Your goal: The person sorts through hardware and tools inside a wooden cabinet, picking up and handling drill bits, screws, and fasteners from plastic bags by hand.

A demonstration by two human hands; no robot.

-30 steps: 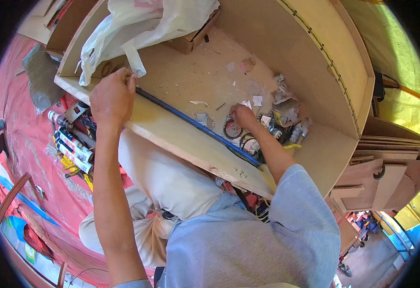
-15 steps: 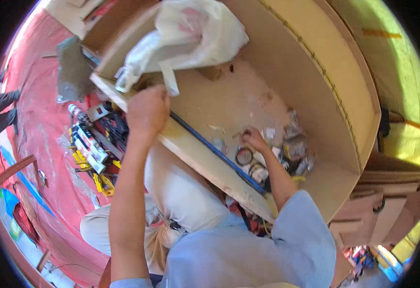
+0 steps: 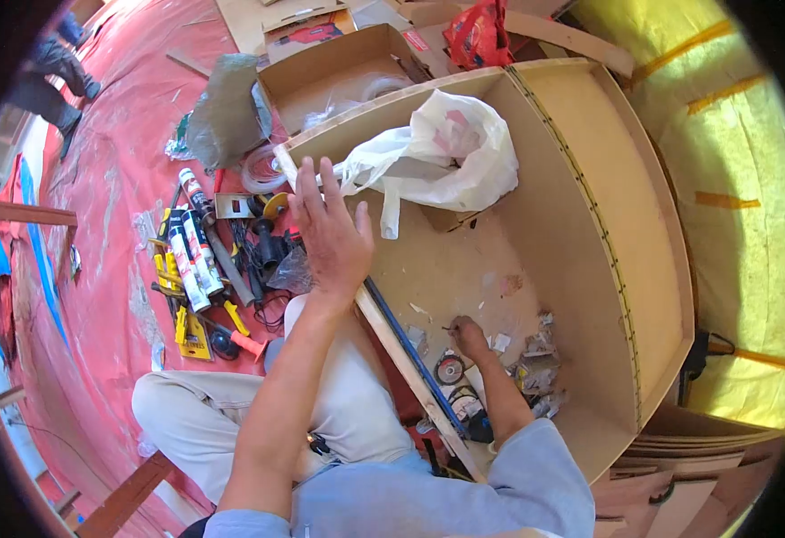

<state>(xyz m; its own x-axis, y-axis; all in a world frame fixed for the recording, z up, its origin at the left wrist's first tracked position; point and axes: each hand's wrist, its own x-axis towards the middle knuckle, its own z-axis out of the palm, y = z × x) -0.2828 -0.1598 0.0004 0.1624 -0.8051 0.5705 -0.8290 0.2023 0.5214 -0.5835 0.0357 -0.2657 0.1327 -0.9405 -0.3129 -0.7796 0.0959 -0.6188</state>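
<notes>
My left hand (image 3: 331,233) is open with its fingers spread, over the near rim of a large wooden box (image 3: 581,242). Close to its fingertips, a white plastic bag (image 3: 482,175) sits in the box. Down inside, my right hand (image 3: 471,339) has its fingers pinched together near the box floor. A small dark bit shows at the fingertips, too small to name. Just below that hand lie a round disc (image 3: 450,368) and a black-and-white item (image 3: 466,403). A dark blue rod (image 3: 415,354) runs along the near inner wall.
Caulking tubes (image 3: 197,264), yellow-handled tools (image 3: 182,314) and a black power tool (image 3: 270,244) lie on the red floor sheet (image 3: 105,359). Clear plastic packets (image 3: 538,363) lie in the box. Beyond it are a shallow open box (image 3: 321,72) and a red bag (image 3: 479,36). Another person's legs (image 3: 52,85) show far left.
My left hand has gone from a closed fist at the rim to open, spread fingers. My right hand stays low in the box, still pinched. The view has shifted, showing more beyond the box.
</notes>
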